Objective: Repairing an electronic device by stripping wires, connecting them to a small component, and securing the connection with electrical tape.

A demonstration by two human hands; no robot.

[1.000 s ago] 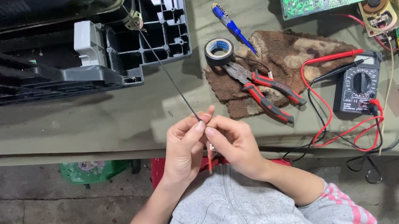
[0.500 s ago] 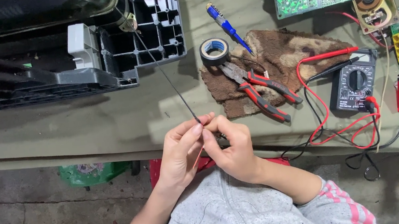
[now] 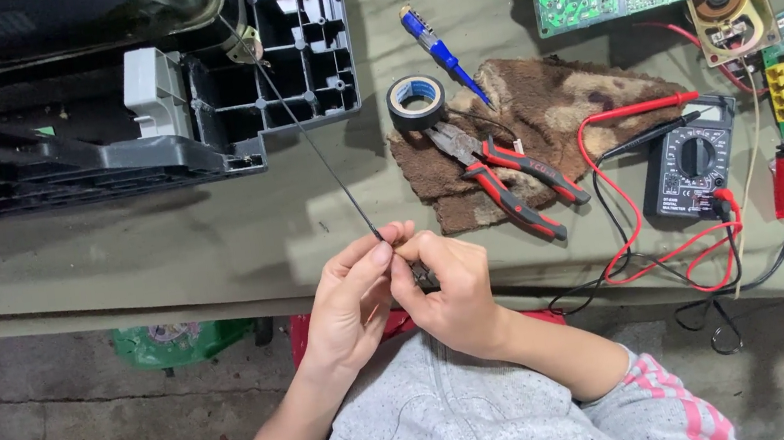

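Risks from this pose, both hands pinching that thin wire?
1. The thin black wire runs taut from the dark plastic chassis to left hand and right hand; a tug could snap it.
2. The red multimeter lead loops near the right hand, so it may snag.

A single head-worn camera looks steeply down from above the person's chest, fairly near, facing forward over the surface [image 3: 213, 243]. The fingers [image 3: 386, 251] sit low of centre; beyond them the surface fills the upper frame.
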